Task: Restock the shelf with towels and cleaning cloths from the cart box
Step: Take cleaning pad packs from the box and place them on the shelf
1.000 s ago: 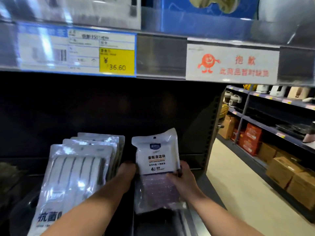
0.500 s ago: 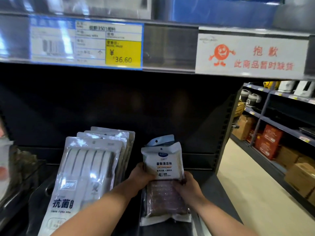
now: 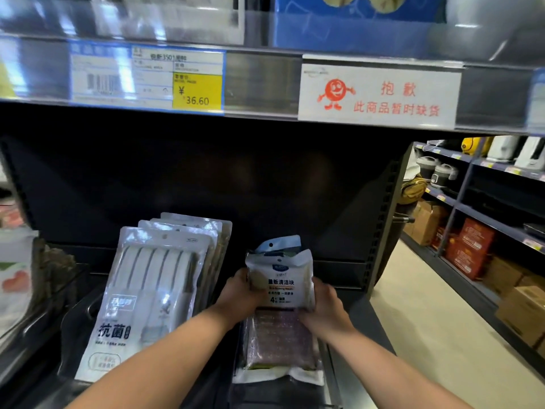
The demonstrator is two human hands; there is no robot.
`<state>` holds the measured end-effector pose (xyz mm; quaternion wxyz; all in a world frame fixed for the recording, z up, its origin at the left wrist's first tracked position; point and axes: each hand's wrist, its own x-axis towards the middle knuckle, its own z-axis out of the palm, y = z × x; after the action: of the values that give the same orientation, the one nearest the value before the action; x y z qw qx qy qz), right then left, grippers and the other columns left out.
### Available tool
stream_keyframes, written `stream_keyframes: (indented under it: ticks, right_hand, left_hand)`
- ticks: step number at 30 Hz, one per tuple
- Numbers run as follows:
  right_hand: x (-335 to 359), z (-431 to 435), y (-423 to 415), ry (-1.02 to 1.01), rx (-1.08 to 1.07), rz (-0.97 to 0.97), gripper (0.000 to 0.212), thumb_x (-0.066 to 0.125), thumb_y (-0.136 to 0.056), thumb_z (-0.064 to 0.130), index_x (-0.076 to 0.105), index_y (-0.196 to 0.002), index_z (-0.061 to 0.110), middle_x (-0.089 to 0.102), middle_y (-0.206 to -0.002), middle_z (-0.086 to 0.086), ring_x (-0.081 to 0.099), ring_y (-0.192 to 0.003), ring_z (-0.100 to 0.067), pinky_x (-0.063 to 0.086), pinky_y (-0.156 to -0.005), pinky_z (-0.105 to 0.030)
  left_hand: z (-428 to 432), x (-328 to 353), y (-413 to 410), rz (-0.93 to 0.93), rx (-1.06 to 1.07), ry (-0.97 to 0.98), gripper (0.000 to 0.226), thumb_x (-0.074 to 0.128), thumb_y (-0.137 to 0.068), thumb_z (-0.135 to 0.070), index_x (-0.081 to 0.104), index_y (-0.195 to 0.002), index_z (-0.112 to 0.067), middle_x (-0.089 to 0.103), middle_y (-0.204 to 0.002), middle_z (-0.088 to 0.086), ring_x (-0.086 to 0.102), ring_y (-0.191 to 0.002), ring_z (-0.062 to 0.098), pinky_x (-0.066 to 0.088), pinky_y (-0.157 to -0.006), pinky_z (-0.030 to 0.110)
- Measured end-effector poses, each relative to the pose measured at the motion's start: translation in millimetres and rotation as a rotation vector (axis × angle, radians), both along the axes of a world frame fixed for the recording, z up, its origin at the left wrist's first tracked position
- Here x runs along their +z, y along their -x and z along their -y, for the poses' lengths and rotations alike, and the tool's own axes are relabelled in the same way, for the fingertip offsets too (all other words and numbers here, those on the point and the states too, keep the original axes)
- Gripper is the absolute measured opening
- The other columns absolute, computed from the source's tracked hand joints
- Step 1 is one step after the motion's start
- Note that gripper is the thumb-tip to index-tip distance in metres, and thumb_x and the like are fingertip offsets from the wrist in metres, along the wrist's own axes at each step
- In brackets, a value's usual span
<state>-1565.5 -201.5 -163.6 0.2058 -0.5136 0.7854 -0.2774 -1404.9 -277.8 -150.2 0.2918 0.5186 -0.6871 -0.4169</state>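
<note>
From my head camera I look down into a dark metal shelf bay. My left hand and right hand sit close together, one at each side of a clear plastic pack of purple-brown scouring pads with a white printed label. Both clamp it by its edges, the fingers of each curled round a side of the labelled upper part. The pack stands on the lower shelf near the right end of the bay, tilted back, its bottom edge toward me. Just behind it stands a second pack with a pale blue header, touching or nearly touching it; I cannot tell which. To the left, just beside my left forearm, a row of glossy white towel packs with grey stripes leans back, one behind another. On the rail above are a yellow price tag reading 36.60 and a white sign with an orange cartoon figure. Across the aisle on the right, brown cardboard boxes sit on low shelving.
</note>
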Motion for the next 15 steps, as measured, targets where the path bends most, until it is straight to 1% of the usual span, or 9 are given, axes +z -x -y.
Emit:
stream_keyframes:
  ticks: [1,3,5,7,8,10,12,15]
  right_hand:
    - [9.0,-3.6,-2.7,-0.009,0.018,-0.064,0.057,0.059,-0.075,0.039,0.04,-0.129,0.037,0.048,-0.127,0.001,0.05,-0.119,-0.028,0.046,-0.092,-0.039]
    - [20.7,-5.7,-5.4,-0.009,0.066,-0.188,0.059,0.056,-0.086,0.037,0.032,-0.139,0.029,0.041,-0.138,-0.002,0.043,-0.127,-0.028,0.042,-0.097,-0.037]
    - [27.3,-4.6,-9.3,0.016,0.138,-0.293,0.062,0.054,-0.089,0.038,0.027,-0.143,0.024,0.036,-0.145,-0.001,0.037,-0.133,-0.026,0.037,-0.104,-0.036]
    - [33.0,-2.1,-16.6,0.047,0.228,-0.372,0.063,0.052,-0.09,0.039,0.024,-0.146,0.025,0.03,-0.15,0.001,0.031,-0.137,-0.024,0.031,-0.109,-0.037]
    - [35.0,0.0,-20.9,0.061,0.266,-0.409,0.063,0.051,-0.091,0.038,0.023,-0.146,0.025,0.027,-0.151,0.002,0.027,-0.139,-0.023,0.028,-0.111,-0.037]
    - [40.2,1.7,-32.5,0.075,0.327,-0.472,0.062,0.049,-0.092,0.037,0.022,-0.147,0.025,0.021,-0.154,0.004,0.022,-0.141,-0.022,0.023,-0.112,-0.037]
    - [42.2,2.5,-47.6,0.087,0.381,-0.487,0.061,0.047,-0.093,0.037,0.022,-0.147,0.027,0.019,-0.154,0.004,0.02,-0.142,-0.022,0.022,-0.113,-0.037]
    - [44.3,0.6,-78.4,0.065,0.435,-0.459,0.063,0.045,-0.094,0.04,0.017,-0.149,0.027,0.015,-0.156,0.005,0.017,-0.143,-0.022,0.021,-0.115,-0.037]
  left_hand:
    - [-2.1,3.7,-2.2,0.031,-0.014,0.042,0.053,0.065,-0.081,-0.014,0.046,-0.131,-0.009,0.06,-0.12,0.007,0.058,-0.105,0.019,0.049,-0.082,0.026]
    - [-8.3,13.5,-9.4,0.142,-0.027,0.144,0.056,0.063,-0.084,-0.022,0.043,-0.135,-0.012,0.054,-0.129,0.01,0.055,-0.115,0.023,0.047,-0.091,0.028]
    - [-15.6,22.8,-16.3,0.319,-0.024,0.25,0.064,0.059,-0.088,-0.033,0.032,-0.144,-0.016,0.043,-0.143,0.01,0.046,-0.128,0.027,0.041,-0.102,0.033]
    - [-24.5,30.6,-24.8,0.559,-0.008,0.363,0.069,0.052,-0.091,-0.043,0.021,-0.149,-0.021,0.031,-0.152,0.009,0.037,-0.136,0.029,0.036,-0.109,0.037]
    - [-28.5,33.1,-31.0,0.677,-0.002,0.427,0.07,0.049,-0.091,-0.047,0.018,-0.149,-0.022,0.027,-0.154,0.008,0.032,-0.139,0.029,0.033,-0.111,0.037]
    - [-35.6,32.7,-45.9,0.822,-0.008,0.524,0.071,0.046,-0.09,-0.051,0.018,-0.149,-0.023,0.024,-0.155,0.007,0.022,-0.143,0.028,0.027,-0.114,0.038]
    - [-43.6,29.0,-63.8,0.881,-0.008,0.576,0.072,0.046,-0.088,-0.054,0.022,-0.148,-0.022,0.026,-0.154,0.008,0.02,-0.143,0.029,0.025,-0.114,0.038]
    - [-56.0,27.2,-94.6,0.879,0.052,0.611,0.07,0.049,-0.084,-0.054,0.035,-0.142,-0.019,0.038,-0.146,0.008,0.032,-0.137,0.028,0.032,-0.107,0.037]
